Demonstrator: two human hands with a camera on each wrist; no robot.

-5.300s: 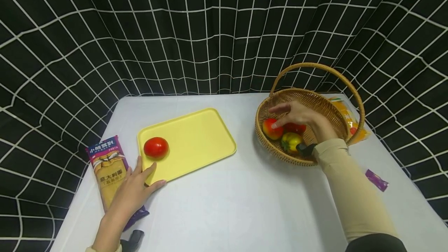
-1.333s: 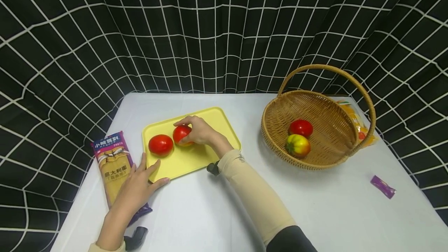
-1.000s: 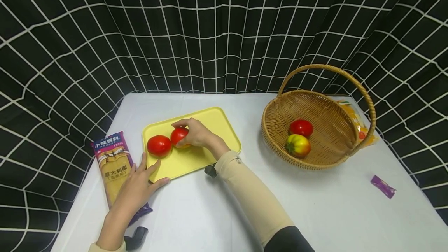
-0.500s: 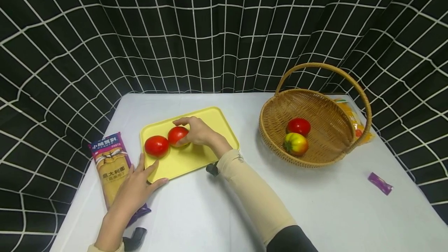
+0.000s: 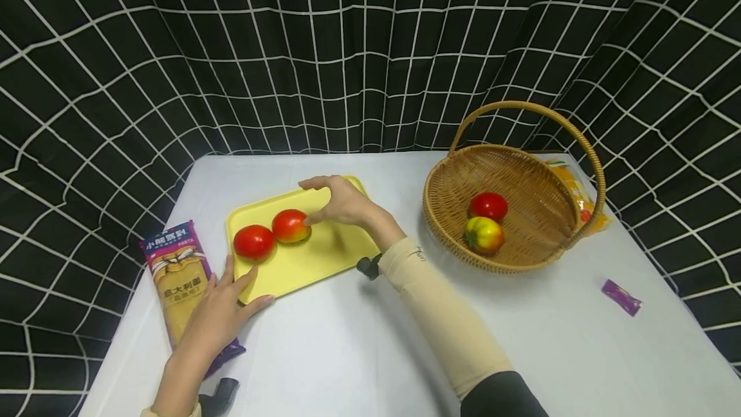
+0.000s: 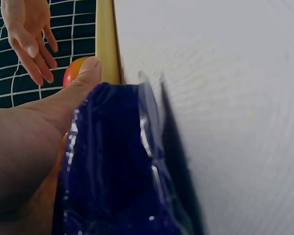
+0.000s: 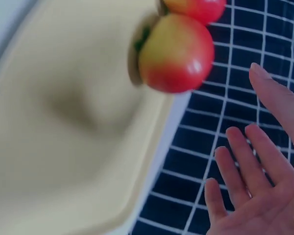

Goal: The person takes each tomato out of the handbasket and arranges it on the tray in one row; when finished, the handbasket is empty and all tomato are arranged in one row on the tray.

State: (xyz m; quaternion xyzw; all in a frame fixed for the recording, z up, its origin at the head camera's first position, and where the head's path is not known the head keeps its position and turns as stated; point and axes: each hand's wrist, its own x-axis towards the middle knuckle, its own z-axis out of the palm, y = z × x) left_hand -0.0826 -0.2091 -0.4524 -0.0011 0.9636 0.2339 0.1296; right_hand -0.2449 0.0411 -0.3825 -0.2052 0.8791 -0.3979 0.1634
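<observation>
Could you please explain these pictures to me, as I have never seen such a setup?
There is no robot: these are a person's two bare hands. The wide picture comes from a camera on the head, the two closer ones from cameras on each wrist. On the white table lies a yellow tray with a red fruit and a second fruit. A pasta packet lies on the left; on the right are a wicker basket with two more fruits, a partly hidden orange packet and a small purple packet. The left hand is at the tray's near left corner; the right hand is open beside the second fruit. Neither grips anything.
</observation>
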